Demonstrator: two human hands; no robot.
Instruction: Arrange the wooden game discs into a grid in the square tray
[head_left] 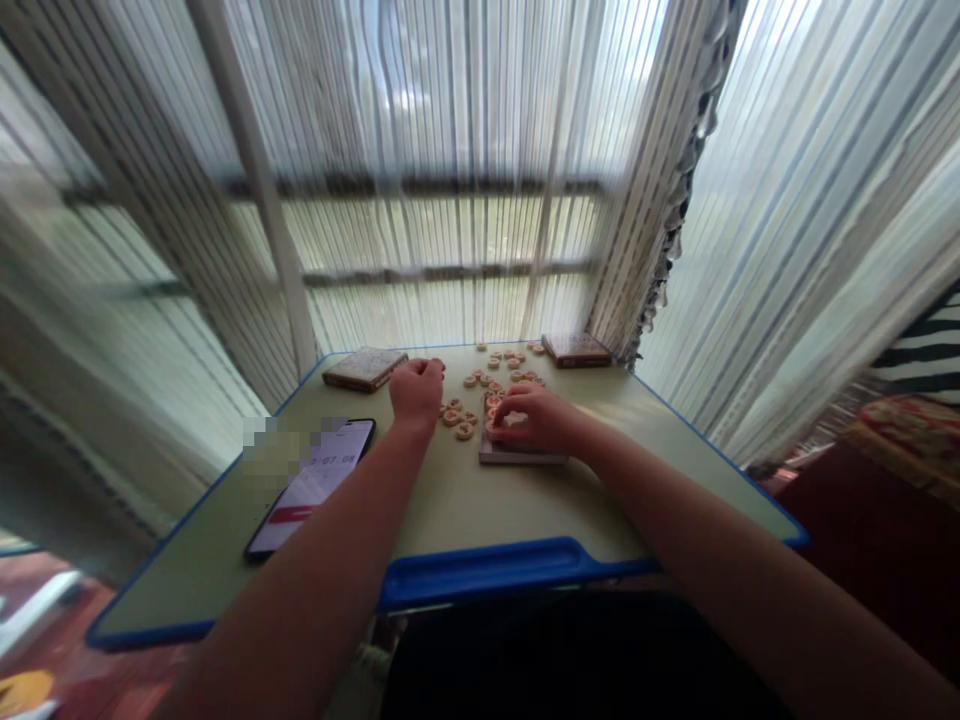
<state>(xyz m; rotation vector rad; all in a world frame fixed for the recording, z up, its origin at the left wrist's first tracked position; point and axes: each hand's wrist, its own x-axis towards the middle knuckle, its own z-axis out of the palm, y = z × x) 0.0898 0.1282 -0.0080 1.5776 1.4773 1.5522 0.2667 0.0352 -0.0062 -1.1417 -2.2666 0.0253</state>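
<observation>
On the table, discs lie between left hand, grip fisted, and right hand, grip unclear.

Pale-green tabletop w/ blue rim, blue groove along near edge. Lit phone by left edge. At far-left corner a flat box, at far-right corner a 2nd flat box. Scattered btw them, far middle: round wooden discs. Just nearer, centre: thin board
</observation>
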